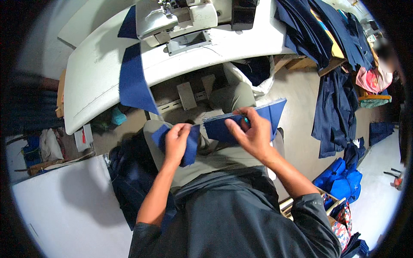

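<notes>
My left hand [176, 144] is closed on a small navy fabric piece [189, 148] above my lap. A second navy fabric panel [276, 115], with a pale overlocked top edge, spans the space in front of my right hand [254, 134]. Its fingers are bent around the panel's upper edge, with the thumb pointing toward the left hand. A small teal thing [246, 120] shows at those fingers; its kind cannot be made out. Past the hands, a long navy fabric strip [134, 81] hangs over the front edge of the white sewing table [94, 86].
An overlock sewing machine [185, 17] stands at the table's far side. Below the table hangs a white cloth bag [258, 86] with dark fabric inside. Navy garments [333, 112] drape at the right, near a bright blue bundle [342, 180]. A white board [73, 210] lies at left.
</notes>
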{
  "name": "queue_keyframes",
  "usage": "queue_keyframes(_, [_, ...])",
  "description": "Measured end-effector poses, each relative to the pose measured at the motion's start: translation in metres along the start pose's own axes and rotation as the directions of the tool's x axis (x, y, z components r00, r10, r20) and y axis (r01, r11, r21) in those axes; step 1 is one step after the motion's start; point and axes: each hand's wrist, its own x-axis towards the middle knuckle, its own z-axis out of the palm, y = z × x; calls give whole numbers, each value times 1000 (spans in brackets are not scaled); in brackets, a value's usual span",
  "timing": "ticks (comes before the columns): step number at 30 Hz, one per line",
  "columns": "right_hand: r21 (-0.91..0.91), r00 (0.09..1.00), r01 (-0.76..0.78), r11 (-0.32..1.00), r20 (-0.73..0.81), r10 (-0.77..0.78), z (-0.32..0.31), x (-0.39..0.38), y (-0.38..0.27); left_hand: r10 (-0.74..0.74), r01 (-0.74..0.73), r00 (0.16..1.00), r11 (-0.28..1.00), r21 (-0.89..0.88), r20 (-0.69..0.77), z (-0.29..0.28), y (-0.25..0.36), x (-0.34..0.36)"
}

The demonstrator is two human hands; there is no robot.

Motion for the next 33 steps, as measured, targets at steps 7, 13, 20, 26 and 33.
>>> queue_keyframes(7, [-343, 916, 383, 858, 23, -400, 6, 30, 57, -530, 657, 716, 732, -182, 454, 76, -137, 52])
queue_keyframes(13, [-340, 945, 313, 887, 20, -326, -1, 32, 62, -518, 808, 587, 324, -493, 622, 90, -101, 39])
queue_keyframes(20, [-323, 959, 235, 917, -80, -274, 2, 25, 68, -480, 734, 672, 324, -597, 565, 99, -82, 50])
queue_keyframes(26, [-326, 981, 108, 939, -118, -154, -5, 23, 76, -437, 692, 721, 454, -561, 537, 100, -76, 56])
queue_keyframes(33, [-305, 973, 147, 941, -127, -193, -6, 22, 78, -421, 708, 706, 460, -537, 569, 90, -81, 53])
